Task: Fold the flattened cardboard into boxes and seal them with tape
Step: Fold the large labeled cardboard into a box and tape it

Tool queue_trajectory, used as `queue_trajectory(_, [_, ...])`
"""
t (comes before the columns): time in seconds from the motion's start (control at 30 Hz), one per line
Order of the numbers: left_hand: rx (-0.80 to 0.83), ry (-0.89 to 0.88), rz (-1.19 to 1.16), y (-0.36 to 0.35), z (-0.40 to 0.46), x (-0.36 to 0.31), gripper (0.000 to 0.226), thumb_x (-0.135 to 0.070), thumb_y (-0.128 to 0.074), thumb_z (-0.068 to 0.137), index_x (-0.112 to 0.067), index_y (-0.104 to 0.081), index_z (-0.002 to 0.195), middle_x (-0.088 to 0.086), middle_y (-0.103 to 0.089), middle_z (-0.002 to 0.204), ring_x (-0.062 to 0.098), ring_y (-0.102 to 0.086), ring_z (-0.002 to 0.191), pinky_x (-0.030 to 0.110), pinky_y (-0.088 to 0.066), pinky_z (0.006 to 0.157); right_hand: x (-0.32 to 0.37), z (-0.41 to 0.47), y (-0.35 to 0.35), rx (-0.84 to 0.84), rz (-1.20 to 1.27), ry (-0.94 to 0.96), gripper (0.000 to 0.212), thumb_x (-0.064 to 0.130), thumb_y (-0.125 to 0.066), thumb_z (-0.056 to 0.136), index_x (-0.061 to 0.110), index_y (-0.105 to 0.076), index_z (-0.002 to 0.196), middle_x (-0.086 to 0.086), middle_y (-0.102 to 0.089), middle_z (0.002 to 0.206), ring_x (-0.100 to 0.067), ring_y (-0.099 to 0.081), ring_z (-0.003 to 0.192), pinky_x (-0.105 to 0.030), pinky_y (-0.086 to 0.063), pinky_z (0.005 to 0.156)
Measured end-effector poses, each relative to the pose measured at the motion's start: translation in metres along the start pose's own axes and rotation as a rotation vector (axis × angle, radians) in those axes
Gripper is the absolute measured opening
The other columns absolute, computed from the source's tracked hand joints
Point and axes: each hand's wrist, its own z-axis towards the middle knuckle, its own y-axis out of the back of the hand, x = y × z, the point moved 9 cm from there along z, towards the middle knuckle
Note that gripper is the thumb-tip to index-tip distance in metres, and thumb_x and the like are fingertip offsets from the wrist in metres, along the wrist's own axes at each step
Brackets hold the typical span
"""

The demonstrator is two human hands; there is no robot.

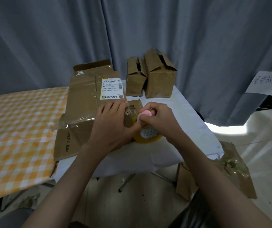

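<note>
White-covered tabletop (173,112) before grey curtains (66,38): right hand (158,119) pinches a small pink cutter (146,114) above the tape roll (147,134); left hand (110,122), fingers spread, presses a small cardboard box (129,119) beside flattened cardboard (84,102); two folded boxes (151,76) stand behind.
</note>
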Motion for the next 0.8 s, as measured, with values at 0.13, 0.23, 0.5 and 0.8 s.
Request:
queue_trajectory(0.13, [0.015, -0.006, -0.039, 0.002, 0.002, 0.006, 0.065, -0.062, -0.029, 0.087, -0.017, -0.057, 0.127, -0.002, -0.057, 0.136, 0.016, -0.049, 0.121, 0.035, -0.032, 0.102, 0.000, -0.003, -0.001, 0.094, 0.061, -0.013, 0.006, 0.019, -0.072, 0.085, 0.019, -0.073, 0.091, 0.012, -0.065, 0.085, -0.003, -0.059, 0.087, -0.020, -0.050, 0.075])
queue_trajectory(0.23, [0.000, 0.007, -0.037, 0.001, 0.002, 0.005, 0.055, -0.048, -0.031, 0.088, -0.018, -0.058, 0.126, -0.003, -0.058, 0.135, 0.015, -0.048, 0.119, 0.034, -0.031, 0.100, -0.010, -0.001, 0.019, -0.022, 0.218, -0.015, 0.009, 0.019, -0.065, 0.087, 0.019, -0.074, 0.085, 0.010, -0.068, 0.081, -0.005, -0.060, 0.080, -0.025, -0.049, 0.069])
queue_trajectory(0.5, [-0.006, 0.015, -0.007, 0.000, 0.002, 0.005, 0.049, -0.048, -0.037, 0.090, -0.019, -0.058, 0.123, -0.003, -0.058, 0.134, 0.016, -0.049, 0.118, 0.035, -0.032, 0.101, -0.122, 0.015, 0.062, -0.431, 0.168, -0.234, 0.010, 0.017, -0.064, 0.084, 0.014, -0.059, 0.092, 0.005, -0.072, 0.089, -0.020, -0.066, 0.093, -0.035, -0.052, 0.075])
queue_trajectory(0.8, [-0.004, 0.014, -0.006, -0.002, 0.002, 0.006, 0.049, -0.053, -0.041, 0.091, -0.020, -0.055, 0.124, -0.003, -0.056, 0.137, 0.017, -0.048, 0.122, 0.039, -0.032, 0.104, -0.109, -0.018, 0.035, -0.437, 0.150, 0.073, 0.037, 0.042, -0.047, 0.095, 0.023, -0.068, 0.118, 0.003, -0.050, 0.127, -0.012, -0.047, 0.124, -0.033, -0.040, 0.103])
